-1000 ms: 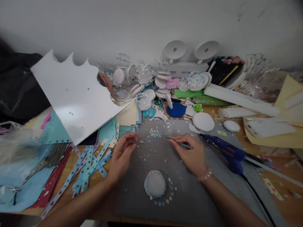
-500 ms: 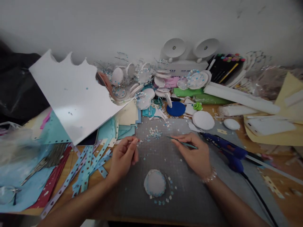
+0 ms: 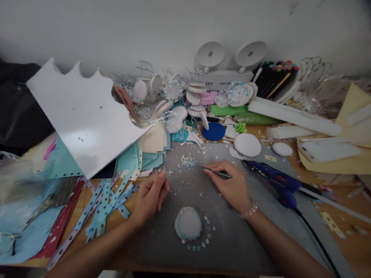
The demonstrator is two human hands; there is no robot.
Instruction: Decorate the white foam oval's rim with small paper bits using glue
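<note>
My right hand (image 3: 228, 183) holds a pair of thin dark tweezers (image 3: 218, 172), whose tips point left at a small heap of blue and white paper flowers (image 3: 188, 162) on the grey cutting mat (image 3: 232, 235). To the left of the heap, my left hand (image 3: 152, 195) is closed with thumb and finger pinched; what lies between them is too small to make out. Nearer to me, between my forearms, lies a round white disc (image 3: 188, 223) edged with pale blue bits. A curved strand of tiny blue and white flowers (image 3: 206, 243) runs round its right and lower side.
A blue glue gun (image 3: 275, 179) with its cord lies at the right. Punched paper strips (image 3: 104, 208) and a large white board (image 3: 81, 116) are at the left. Several white discs (image 3: 247, 144), a blue oval (image 3: 213, 131) and decorated pieces crowd the back.
My right hand has moved left, bringing the tweezer tips to the edge of the flower heap. My left hand stays pinched, slightly lower. The whole view has shifted a little.
</note>
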